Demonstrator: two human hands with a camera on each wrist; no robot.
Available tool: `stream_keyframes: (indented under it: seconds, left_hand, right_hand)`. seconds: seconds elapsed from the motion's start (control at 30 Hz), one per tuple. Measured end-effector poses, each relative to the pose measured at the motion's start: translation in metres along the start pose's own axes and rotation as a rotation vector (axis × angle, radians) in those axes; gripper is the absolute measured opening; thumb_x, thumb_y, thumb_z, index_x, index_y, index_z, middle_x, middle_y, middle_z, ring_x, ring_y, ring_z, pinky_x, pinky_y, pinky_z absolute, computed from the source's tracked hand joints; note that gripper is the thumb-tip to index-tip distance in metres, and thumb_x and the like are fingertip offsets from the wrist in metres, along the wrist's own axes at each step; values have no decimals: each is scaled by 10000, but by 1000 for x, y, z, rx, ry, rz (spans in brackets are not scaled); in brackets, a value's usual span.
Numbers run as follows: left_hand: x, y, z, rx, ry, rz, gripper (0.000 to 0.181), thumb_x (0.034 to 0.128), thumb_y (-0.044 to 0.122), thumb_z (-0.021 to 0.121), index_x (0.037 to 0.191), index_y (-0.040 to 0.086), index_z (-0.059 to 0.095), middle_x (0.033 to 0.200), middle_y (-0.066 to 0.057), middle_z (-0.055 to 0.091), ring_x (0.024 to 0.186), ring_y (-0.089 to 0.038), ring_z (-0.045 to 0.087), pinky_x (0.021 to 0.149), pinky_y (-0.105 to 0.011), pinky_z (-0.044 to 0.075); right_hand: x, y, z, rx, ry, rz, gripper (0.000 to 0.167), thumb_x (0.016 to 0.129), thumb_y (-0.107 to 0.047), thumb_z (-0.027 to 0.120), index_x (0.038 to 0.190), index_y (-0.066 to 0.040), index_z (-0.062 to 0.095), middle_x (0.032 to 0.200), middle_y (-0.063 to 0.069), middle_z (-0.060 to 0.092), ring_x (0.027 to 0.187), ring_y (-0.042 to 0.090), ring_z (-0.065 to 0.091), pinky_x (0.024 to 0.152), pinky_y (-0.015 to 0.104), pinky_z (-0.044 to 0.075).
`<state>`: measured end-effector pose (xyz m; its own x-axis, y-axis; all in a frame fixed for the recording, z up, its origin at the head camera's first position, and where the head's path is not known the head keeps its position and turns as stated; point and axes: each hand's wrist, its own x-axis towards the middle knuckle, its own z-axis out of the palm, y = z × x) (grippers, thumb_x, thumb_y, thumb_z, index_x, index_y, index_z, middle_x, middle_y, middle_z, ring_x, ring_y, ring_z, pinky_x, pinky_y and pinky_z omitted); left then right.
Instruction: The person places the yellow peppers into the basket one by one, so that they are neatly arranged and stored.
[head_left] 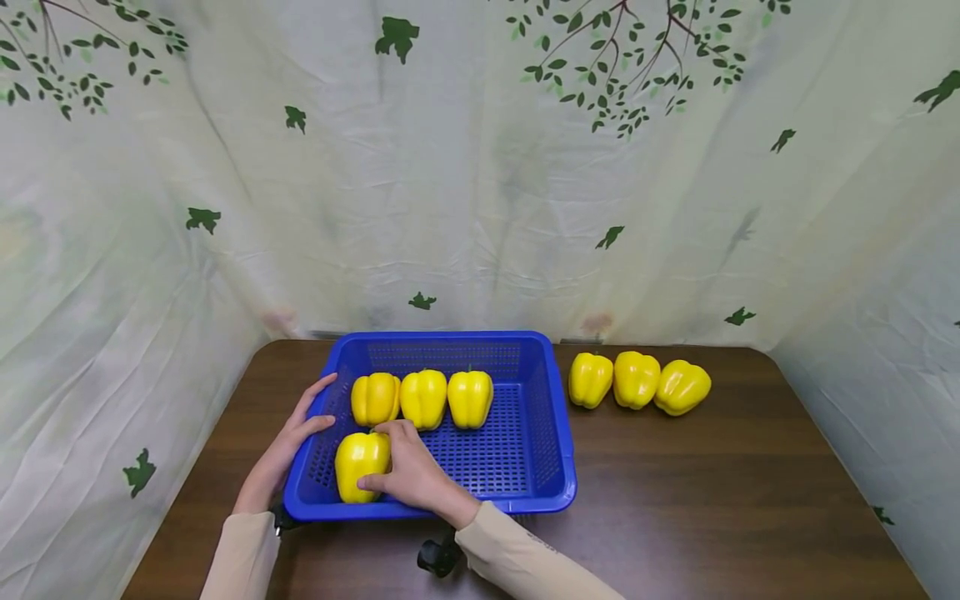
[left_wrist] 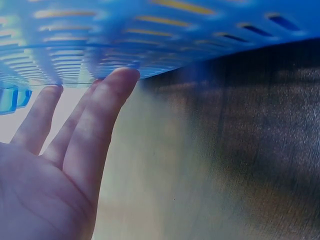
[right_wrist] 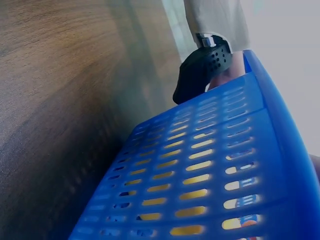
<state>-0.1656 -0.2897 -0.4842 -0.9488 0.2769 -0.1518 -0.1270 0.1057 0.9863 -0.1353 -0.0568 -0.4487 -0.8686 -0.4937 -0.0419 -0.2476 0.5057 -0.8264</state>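
A blue slotted plastic basket point(head_left: 555, 425) stands on the table. Inside it, three yellow bell peppers point(head_left: 423, 400) form a row toward the back left. My right hand point(head_left: 412, 468) grips another yellow bell pepper point(head_left: 358, 467) in the basket's front left corner, thumb on its near side and fingers at its top. My left hand point(head_left: 288, 442) lies against the basket's left side, and in the left wrist view its extended fingers point(left_wrist: 95, 120) touch the outer wall. Through the slots of the basket wall point(right_wrist: 200, 155), yellow shows in the right wrist view.
Three more yellow bell peppers point(head_left: 636, 380) lie side by side on the brown wooden table point(head_left: 675, 500), right of the basket. A pale curtain point(head_left: 465, 167) with leaf prints hangs behind and at both sides. A black wrist camera point(head_left: 438, 557) sits under the right wrist.
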Motion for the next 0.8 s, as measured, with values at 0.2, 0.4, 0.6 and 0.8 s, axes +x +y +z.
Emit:
stream_keyframes:
  seconds: [0.2,0.4,0.6,0.8]
  left_hand:
    - [-1,0,2,6,3,2,612,1009,259,403,1524,357,86,1547,-177,24,1269,-506,288,910,-569,436]
    - [1,-1,0,16,12,21,611,1008,240,412,1525,337,100,1551,-174,2,1283,-505,261,924,-593,413]
    - [2,-2,-1,20,2,41,602,1015,224,400,1527,331,104,1549,-190,0,1278,-491,261,932,-586,408]
    - [4,-1,-1,29,3,63,594,1018,201,391,1529,310,109,1542,-209,30,1261,-461,285,933,-561,419]
  right_hand:
    - [-3,1,-11,48,6,-11,626,839,-263,745,1340,-28,451,1309,141,446,1111,239,506,941,329,426]
    - [-7,5,-30,119,34,-7,620,850,-238,732,1356,-20,446,1315,154,446,1115,316,519,912,337,451]
    - [-17,12,-52,244,51,18,635,867,-233,716,1390,-38,413,1374,153,403,1225,364,460,995,416,409]
    - [-25,24,-75,280,96,6,628,874,-201,705,1392,-13,404,1408,193,382,1275,365,411,1027,439,371]
